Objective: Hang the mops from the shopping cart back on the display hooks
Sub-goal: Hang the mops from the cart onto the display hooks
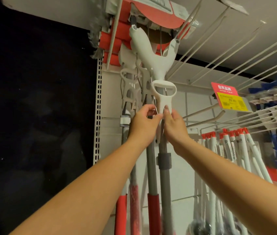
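A sponge mop hangs upside down in front of me, its white forked yoke (148, 53) under the red sponge head (153, 12) at the top. Its white squeeze lever (164, 92) runs down beside the grey pole (164, 177). My left hand (142, 123) pinches the lever's lower part from the left. My right hand (174, 123) grips the same lever from the right, fingers curled round it. Two more mops with grey poles and red grips (153, 211) hang just left. The hook itself is hidden behind the mop heads.
White wire display hooks (236, 53) stick out at the upper right. A red and yellow price tag (229, 99) hangs on one. White-handled tools with red caps (239, 143) hang at the right. A perforated shelf upright (97, 116) borders a dark area on the left.
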A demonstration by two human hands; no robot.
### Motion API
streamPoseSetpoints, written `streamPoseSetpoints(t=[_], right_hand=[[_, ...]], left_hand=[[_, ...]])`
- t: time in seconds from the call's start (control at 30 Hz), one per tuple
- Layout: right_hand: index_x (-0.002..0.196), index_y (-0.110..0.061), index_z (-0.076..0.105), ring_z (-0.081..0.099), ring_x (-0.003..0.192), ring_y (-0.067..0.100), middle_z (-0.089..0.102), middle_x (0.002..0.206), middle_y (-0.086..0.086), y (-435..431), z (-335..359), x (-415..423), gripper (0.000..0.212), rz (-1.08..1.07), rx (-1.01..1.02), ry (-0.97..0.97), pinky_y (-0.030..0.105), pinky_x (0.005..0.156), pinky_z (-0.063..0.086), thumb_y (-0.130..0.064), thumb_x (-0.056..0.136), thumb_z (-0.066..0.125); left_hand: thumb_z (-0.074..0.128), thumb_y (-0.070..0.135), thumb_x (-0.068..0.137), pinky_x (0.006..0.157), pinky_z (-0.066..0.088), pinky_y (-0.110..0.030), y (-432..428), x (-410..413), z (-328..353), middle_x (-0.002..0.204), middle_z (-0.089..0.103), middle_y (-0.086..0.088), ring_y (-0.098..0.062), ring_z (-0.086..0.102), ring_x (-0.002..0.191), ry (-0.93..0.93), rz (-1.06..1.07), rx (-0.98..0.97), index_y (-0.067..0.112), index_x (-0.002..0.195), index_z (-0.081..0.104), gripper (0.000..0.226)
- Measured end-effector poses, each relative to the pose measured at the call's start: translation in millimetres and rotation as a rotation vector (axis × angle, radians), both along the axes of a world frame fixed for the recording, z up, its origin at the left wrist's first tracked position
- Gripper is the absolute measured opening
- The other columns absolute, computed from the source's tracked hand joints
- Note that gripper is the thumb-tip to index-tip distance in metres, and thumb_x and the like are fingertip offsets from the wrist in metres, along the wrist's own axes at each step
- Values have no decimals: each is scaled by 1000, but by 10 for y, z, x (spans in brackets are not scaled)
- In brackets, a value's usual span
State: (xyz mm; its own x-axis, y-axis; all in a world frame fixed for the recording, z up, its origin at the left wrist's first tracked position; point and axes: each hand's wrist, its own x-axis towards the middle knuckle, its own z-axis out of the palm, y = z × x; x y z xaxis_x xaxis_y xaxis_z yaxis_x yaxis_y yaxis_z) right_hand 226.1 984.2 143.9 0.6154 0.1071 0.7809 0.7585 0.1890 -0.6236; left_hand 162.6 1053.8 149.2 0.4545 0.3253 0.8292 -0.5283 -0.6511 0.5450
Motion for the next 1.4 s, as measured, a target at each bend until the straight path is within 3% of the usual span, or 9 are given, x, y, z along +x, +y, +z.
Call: streamPoseSetpoints(t=[0.13, 0.23, 0.33, 0.53, 0.67, 0.8, 0.97, 1.27, 1.4], right_hand=[[116, -17, 52, 62, 88, 22, 62, 102, 9, -104, -224, -149, 28, -87, -152, 47, 41, 77, 56, -32, 102, 34], [111, -12, 53, 57, 83, 17, 60, 98, 6, -207, -353, -341, 24, -228, -346, 76, 26, 63, 47, -29, 101, 41], [79, -14, 53, 53, 69, 14, 56, 78, 2, -356, -487, -630, 23, -436, -619, 23, 20, 50, 38, -25, 97, 46], [108, -9, 61, 59, 92, 24, 62, 103, 8, -753, -1094, -1357, 29, -743, -1280, 85, 33, 81, 50, -33, 96, 51], [95, -12, 61, 51, 76, 24, 60, 88, 8, -1313, -1550, -1818, 25, -882, -1313, 186, 29, 68, 42, -35, 93, 53], [118, -15, 59, 58, 98, 31, 61, 117, 13, -1916, -2048, -2265, 38, -1052, -1282, 396, 32, 73, 40, -41, 91, 53], [117, -16, 59, 58, 109, 33, 61, 122, 10, -2551, -2501, -2847, 39, -1109, -1278, 673, 34, 77, 41, -45, 94, 46], [109, -17, 62, 59, 105, 32, 63, 113, 8, -3732, -3018, -3941, 35, -1347, -1187, 1090, 35, 78, 44, -44, 90, 51], [83, -15, 57, 58, 82, 27, 60, 84, 4, -4153, -3267, -4518, 28, -1365, -1145, 1247, 31, 61, 43, -41, 91, 50]], left_hand=[[57, 23, 95, 66, 41, -15, -9, -270, -156, 112, 56, 9, -11, 54, 97, 133, 51, 167, 24, 128, 53, 33], [56, 25, 95, 82, 51, -32, 14, -484, -281, 118, 59, 2, -19, 57, 104, 284, 178, 357, 25, 129, 51, 34], [55, 25, 93, 84, 50, -36, 4, -706, -476, 112, 60, -2, -23, 57, 102, 449, 298, 579, 23, 123, 55, 30], [52, 29, 92, 82, 46, -38, -203, -1072, -1036, 120, 58, -7, -30, 57, 106, 697, 417, 926, 20, 123, 57, 33], [53, 33, 92, 80, 43, -34, -503, -1281, -1527, 125, 58, -8, -30, 56, 112, 731, 261, 960, 20, 124, 58, 35], [55, 36, 90, 82, 45, -34, -958, -1431, -1986, 123, 59, -10, -31, 57, 113, 701, 93, 992, 20, 119, 61, 33], [53, 37, 91, 90, 46, -39, -1759, -1588, -2463, 124, 60, -12, -33, 57, 116, 618, -131, 1058, 19, 118, 61, 34], [52, 40, 91, 92, 42, -38, -3290, -2203, -3039, 125, 59, -9, -31, 54, 118, 493, -504, 1207, 21, 120, 58, 35], [51, 39, 93, 90, 41, -39, -3870, -2690, -3269, 122, 60, -7, -30, 55, 115, 463, -652, 1273, 21, 120, 58, 33]])
